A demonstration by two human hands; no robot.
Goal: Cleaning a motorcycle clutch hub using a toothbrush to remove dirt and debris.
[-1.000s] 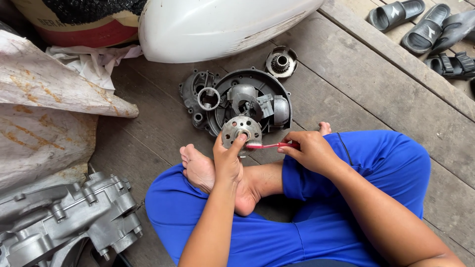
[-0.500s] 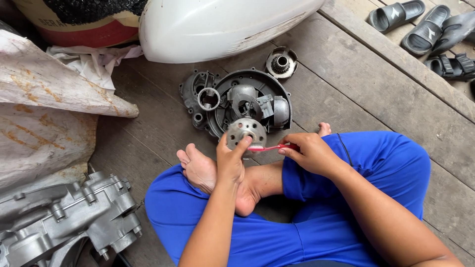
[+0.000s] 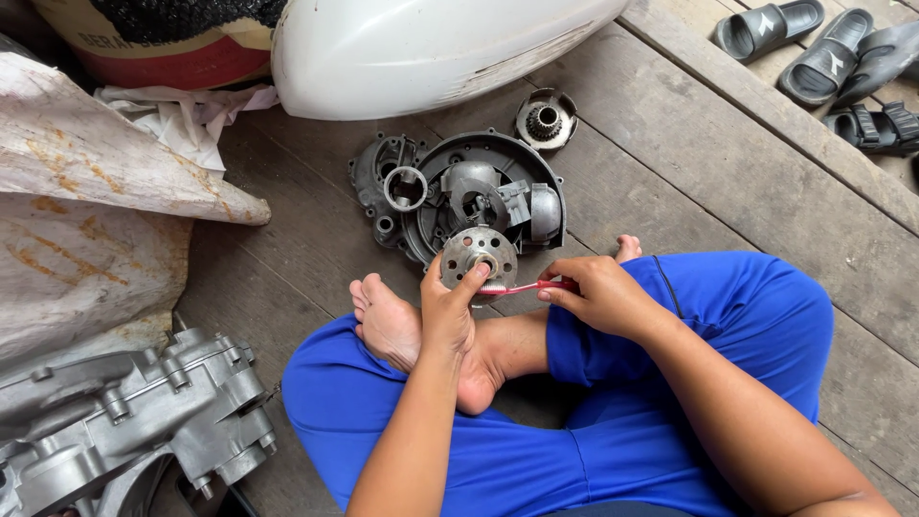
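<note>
A: What is held in the left hand [image 3: 448, 311]?

B: A round metal disc [image 3: 478, 256] with holes around its face is gripped there. The fingers are curled about its lower edge, with the thumb on the left rim and a finger laid across the front. It is held upright, just in front of the bowl [image 3: 483, 196].

A: And the right hand [image 3: 598, 295]?

B: It is closed around the handle of a red toothbrush [image 3: 528, 286]. The brush is pointed leftwards, and its head is set against the lower right of the disc.

A: What is the bowl?

B: A dark round bowl on the plank floor [image 3: 728, 191], in which several grey engine parts are piled. A dark casing [image 3: 381, 182] is seen touching its left side, and a small geared part [image 3: 546, 121] lies just beyond it, to its upper right.

A: What else can be placed from the bowl?

B: A white body panel [image 3: 421, 48] is seen past it at the top. Crumpled sacking [image 3: 105, 191] lies well to its left, and a large grey engine case [image 3: 124, 421] is seen left of it, nearer the person. Black sandals [image 3: 823, 62] are found far to its right. Crossed legs in blue trousers [image 3: 689, 383], with bare feet, are seen on its near side.
</note>
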